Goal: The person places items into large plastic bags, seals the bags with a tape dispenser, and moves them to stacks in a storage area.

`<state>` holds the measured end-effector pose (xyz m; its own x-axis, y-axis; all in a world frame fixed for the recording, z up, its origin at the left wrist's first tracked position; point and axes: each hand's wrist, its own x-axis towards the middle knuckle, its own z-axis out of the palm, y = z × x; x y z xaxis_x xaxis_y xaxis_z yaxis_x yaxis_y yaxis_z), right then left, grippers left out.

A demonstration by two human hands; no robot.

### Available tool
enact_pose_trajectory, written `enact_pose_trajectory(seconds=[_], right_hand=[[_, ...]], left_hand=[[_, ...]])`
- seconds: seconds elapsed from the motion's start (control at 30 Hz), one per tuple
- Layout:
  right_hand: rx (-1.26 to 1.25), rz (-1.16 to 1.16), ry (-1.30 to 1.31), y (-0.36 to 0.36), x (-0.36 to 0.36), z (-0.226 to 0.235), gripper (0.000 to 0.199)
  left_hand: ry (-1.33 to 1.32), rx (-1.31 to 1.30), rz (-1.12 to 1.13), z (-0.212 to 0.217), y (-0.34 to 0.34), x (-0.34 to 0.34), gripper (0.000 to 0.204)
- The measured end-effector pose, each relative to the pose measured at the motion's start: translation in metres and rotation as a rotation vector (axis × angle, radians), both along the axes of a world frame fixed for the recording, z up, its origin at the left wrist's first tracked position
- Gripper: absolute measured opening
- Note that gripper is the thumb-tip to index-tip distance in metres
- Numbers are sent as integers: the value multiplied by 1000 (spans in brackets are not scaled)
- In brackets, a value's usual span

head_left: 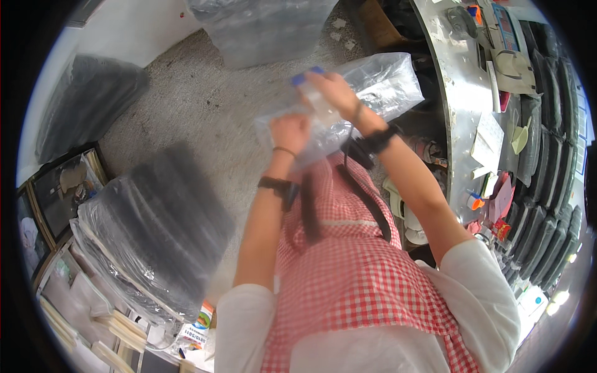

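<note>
The apron (367, 286) catches my eye from here — red and white gingham, with black straps (371, 202) against it and white sleeves (245, 323). The wrist devices (357, 152) are black. The plastic bag (395, 78) is clear with whitish glints, and a deep blue piece (308, 76) shows at the right hand (336, 94). The floor (180, 87) is speckled grey; the wrapped bundle (161, 224) is dark grey — banded darker and lighter. The desk (461, 93) looks silver-grey, the folder-like thing (501, 200) pink.
</note>
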<state>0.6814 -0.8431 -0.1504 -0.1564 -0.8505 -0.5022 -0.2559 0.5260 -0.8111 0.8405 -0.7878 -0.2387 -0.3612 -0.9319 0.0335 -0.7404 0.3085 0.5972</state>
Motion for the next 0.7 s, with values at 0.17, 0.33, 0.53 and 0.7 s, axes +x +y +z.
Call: enact_pose_trajectory(seconds=[0.17, 0.33, 0.53, 0.7], right_hand=[[109, -126, -447, 99, 8, 143, 48], [13, -92, -292, 93, 2, 128, 47], [156, 100, -116, -10, 17, 20, 50], [156, 304, 232, 23, -4, -12, 49]], left_hand=[[88, 122, 18, -11, -57, 38, 31], [123, 81, 15, -18, -18, 17, 34], [3, 87, -43, 0, 73, -25, 34], [-15, 142, -112, 1, 79, -17, 32]])
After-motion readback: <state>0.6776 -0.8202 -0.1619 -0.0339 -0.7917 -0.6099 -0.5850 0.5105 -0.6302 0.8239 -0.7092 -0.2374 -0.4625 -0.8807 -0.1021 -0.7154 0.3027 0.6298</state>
